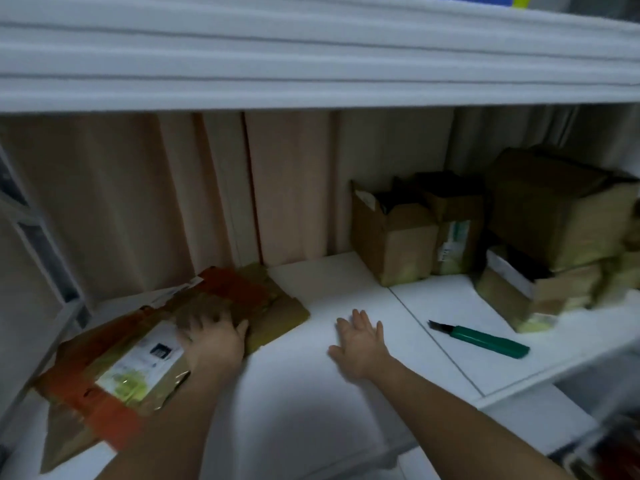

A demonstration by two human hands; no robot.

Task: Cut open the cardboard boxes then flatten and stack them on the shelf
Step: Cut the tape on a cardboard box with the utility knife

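- White shelf board [346,393] fills the lower frame, with a pale pink pleated curtain [138,202] behind it and a second white shelf edge across the top.
- Left hand [211,336] lies lower left of centre, fingers spread and pressing flat on a flattened brown and orange cardboard box [114,362].
- That flattened cardboard lies on the shelf at lower left, its long axis running from the bottom left corner up towards the centre; a white label faces up.
- Right hand [362,342] is at centre, fingers straight and fanned wide, holding nothing, over bare shelf.
- Green-handled utility knife [479,339] lies right of it, well apart, blade pointing upper left.
- Upright brown cardboard boxes [394,244] stand at right; the nearest is open-topped, contents too dark to tell.
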